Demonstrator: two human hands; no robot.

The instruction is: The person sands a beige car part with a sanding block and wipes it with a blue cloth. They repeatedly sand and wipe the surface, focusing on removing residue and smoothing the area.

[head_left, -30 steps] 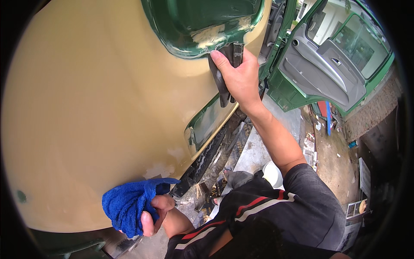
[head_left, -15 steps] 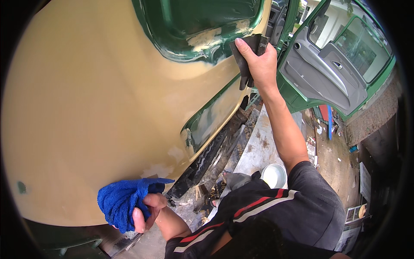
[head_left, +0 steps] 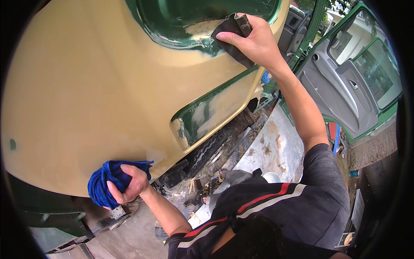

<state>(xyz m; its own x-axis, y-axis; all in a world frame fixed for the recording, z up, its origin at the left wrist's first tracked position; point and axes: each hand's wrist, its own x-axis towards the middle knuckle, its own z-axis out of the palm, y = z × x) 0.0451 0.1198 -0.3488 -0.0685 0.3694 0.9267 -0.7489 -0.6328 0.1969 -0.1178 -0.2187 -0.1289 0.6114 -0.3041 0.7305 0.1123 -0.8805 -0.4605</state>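
A: Begin at the left edge. What's out there?

B: A small green spot (head_left: 13,144) on the tan panel (head_left: 99,95), well to the left of the left fingers (head_left: 115,194) and a little higher. Down and to the left of those fingers is a dark green metal part (head_left: 56,217).

A: And the left fingers themselves?

B: Curled in around a bunched blue cloth (head_left: 100,186), which bulges out on their left and pokes out in a flap above them. It overlaps the panel's lower edge; whether it presses on it, I can't tell.

A: Moving right?

B: Between the two sets of fingers runs a long lower recess (head_left: 224,101), green at its borders, pale and patchy inside. Just left of the right fingers (head_left: 255,20) is a green upper recess (head_left: 172,21) with a cream patch.

A: What do the right fingers have?

B: A bent dark sheet (head_left: 235,48), pinched with the thumb across its near face. It hangs down from the grip, over the recess border in view; contact is unclear.

A: Beyond them?

B: A green door (head_left: 345,86) with grey trim, standing open, well to their right.
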